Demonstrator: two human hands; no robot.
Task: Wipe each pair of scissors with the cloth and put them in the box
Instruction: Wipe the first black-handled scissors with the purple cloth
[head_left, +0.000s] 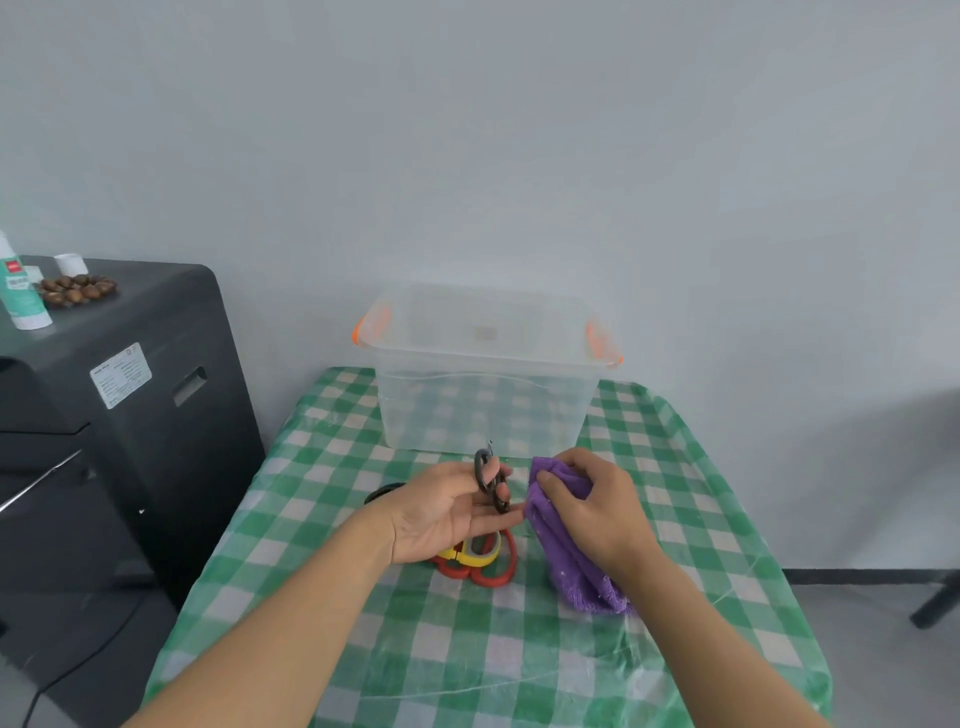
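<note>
Black-handled scissors are held in the left hand, palm up, fingers only loosely curled round the handle loops, blade tips pointing to the far side toward the box. A purple cloth is pinched in the right hand, fingers and thumb closed on its upper fold, the rest hanging down to the checked tablecloth. Cloth and scissors are just beside each other, nearly touching.

More scissors lie on the table under the left hand: a red-handled pair and a yellow-handled pair, overlapping, plus a dark loop at the left of the wrist (probably another handle, cannot be confirmed). The clear plastic box with orange latches stands at the far end, nothing seen inside.

Risks, as judged:
- The slack hold may let the scissors slip once the cloth is dragged along them.
- Blades may be missed in wiping, since they are barely visible here.
- Fingers could be nicked if blades open mid-wipe.
- The hanging cloth may snag the pairs below.
</note>
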